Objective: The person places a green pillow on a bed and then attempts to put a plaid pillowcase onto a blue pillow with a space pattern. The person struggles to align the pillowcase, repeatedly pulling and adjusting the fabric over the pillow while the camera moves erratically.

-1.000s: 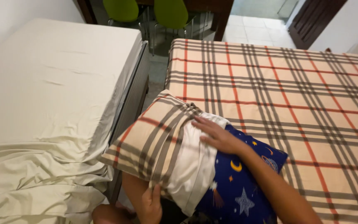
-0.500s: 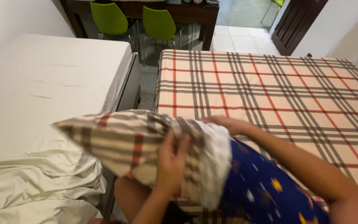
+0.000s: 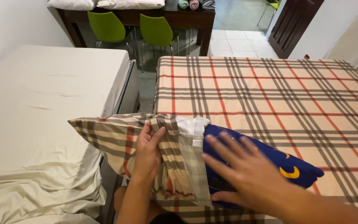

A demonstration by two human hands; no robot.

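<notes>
The pillow (image 3: 266,159) looked soft, light and squishy, and the plaid case (image 3: 117,141) was thin floppy cloth that would bunch and slide, so I'd say the best grip was a pinch at the case's open hem rather than on the stuffing. The left hand (image 3: 148,151) was clenched on a gathered fold of the case near its mouth, while the right hand (image 3: 245,172) lay flat, fingers spread, pressing the blue pillow and gripping nothing. Both sat at the near edge of the plaid bed (image 3: 270,91), half off its corner beside the beige bed (image 3: 42,108).
</notes>
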